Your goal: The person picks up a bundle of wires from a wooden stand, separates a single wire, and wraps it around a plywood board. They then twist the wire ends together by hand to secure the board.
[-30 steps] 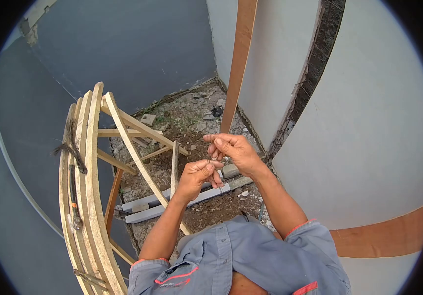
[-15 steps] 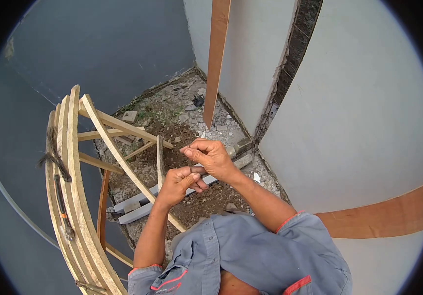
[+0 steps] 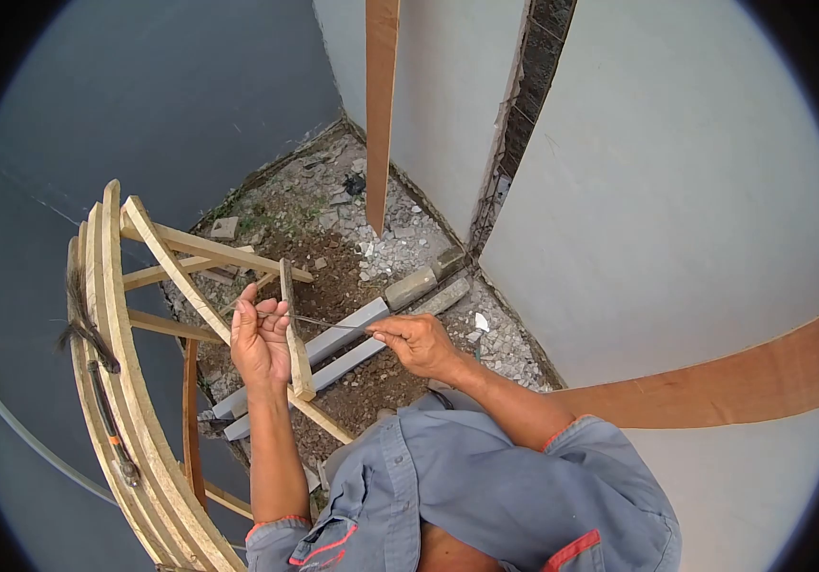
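A thin dark wire (image 3: 323,323) stretches between my two hands in front of my chest. My right hand (image 3: 419,343) pinches one end with thumb and forefinger. At the other end, my left hand (image 3: 262,336), palm turned up, has the wire between thumb and fingers. Just beside my left hand a short wooden strip (image 3: 293,334) stands in the timber frame (image 3: 147,400). On top of the frame's beams lie a bundle of dark wires (image 3: 85,319) and a tool with a dark handle and an orange band (image 3: 109,429).
Grey concrete-like bars (image 3: 333,334) lie on the rubble-strewn ground (image 3: 333,229) below. A brown board (image 3: 379,124) stands upright near the corner. A dark gap (image 3: 524,105) runs up the white wall (image 3: 676,191), and a grey wall (image 3: 181,86) rises on the left.
My hands have moved from close together to apart, the left leftward and the right slightly right and down. The wire now spans between them, and the view has shifted a little.
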Demonstrator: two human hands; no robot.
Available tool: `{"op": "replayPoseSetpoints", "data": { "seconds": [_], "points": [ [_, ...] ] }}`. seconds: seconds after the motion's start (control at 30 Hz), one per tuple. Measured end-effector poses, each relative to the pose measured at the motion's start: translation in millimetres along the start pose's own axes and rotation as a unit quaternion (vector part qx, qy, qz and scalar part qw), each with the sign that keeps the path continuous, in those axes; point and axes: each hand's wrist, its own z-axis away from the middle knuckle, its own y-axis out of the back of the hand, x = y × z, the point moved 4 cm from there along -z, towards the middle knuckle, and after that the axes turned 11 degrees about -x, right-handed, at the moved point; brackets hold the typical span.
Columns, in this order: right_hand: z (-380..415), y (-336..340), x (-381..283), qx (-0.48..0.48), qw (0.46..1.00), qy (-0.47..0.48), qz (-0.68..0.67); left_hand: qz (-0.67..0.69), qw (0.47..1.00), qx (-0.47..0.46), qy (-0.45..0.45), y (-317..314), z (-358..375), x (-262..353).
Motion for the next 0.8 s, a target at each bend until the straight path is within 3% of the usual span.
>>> {"op": "replayPoseSetpoints", "data": {
  "seconds": [0.1, 0.23, 0.37, 0.43, 0.47, 0.53, 0.73, 0.8],
  "points": [
    [-2.1, -0.8, -7.8, 0.031, 0.999, 0.011, 0.035, -0.105, 0.994, -0.021, 0.027, -13.0, 6.3, -10.8],
    [-5.5, -12.1, -13.4, 0.041, 0.995, 0.006, 0.095, -0.225, 0.955, -0.078, 0.175, -31.2, 35.6, -56.3],
    [-1.6, -20.8, -3.2, 0.029, 0.998, -0.029, 0.050, -0.202, 0.964, -0.073, 0.158, -22.8, 46.6, -71.4],
    [1.8, -24.4, -1.3, -0.018, 0.991, -0.105, 0.083, -0.203, 0.968, -0.049, 0.142, -24.2, 47.9, -68.4],
    [3.8, -26.5, 2.1, -0.018, 0.991, -0.104, 0.082, -0.195, 0.971, -0.027, 0.138, -24.3, 45.6, -63.3],
    [9.9, -23.2, 5.7, 0.057, 0.998, -0.012, 0.015, -0.190, 0.974, -0.019, 0.124, -15.1, 35.4, -45.7],
    [20.3, -14.6, 3.7, -0.004, 0.997, -0.008, 0.079, -0.119, 0.981, -0.049, 0.144, 4.9, 24.8, -34.0],
    [17.2, -17.0, 1.7, 0.002, 0.997, -0.010, 0.080, -0.100, 0.989, -0.022, 0.104, 1.6, 24.4, -37.2]
  ]
}}
